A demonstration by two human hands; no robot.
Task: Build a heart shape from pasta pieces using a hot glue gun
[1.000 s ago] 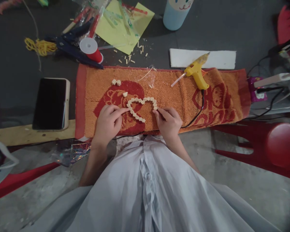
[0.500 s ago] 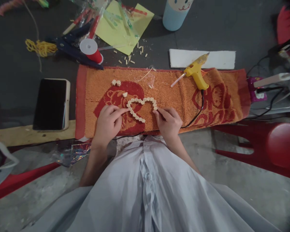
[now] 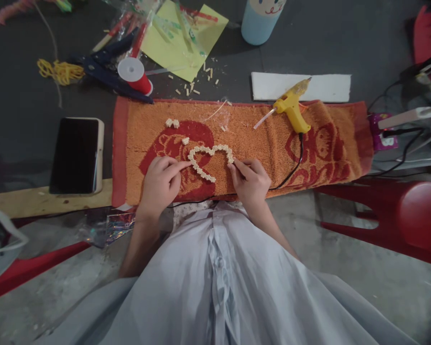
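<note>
A heart-shaped outline of small pale wooden pieces [image 3: 201, 173] lies on the orange and red towel [image 3: 251, 143]. Its lower right side is open, with a gap between the lower tip and the right end. My left hand [image 3: 161, 184] rests on the towel, its index finger stretched out and touching the heart's left side; the other fingers are loosely bent. With thumb and index finger, my right hand [image 3: 253, 182] pinches the right end of the heart. Small clusters of the same pieces [image 3: 172, 123] sit above my left hand, and a single cluster [image 3: 186, 141] is nearer the heart.
A yellow glue gun [image 3: 292, 108] lies right of the heart, its cord running near my right hand. Behind are a white strip [image 3: 266, 86], a red thread spool [image 3: 141, 82], dark blue pliers-like tool [image 3: 102, 72], loose stick bits and a blue bottle [image 3: 260, 24]. A phone [image 3: 75, 155] lies left.
</note>
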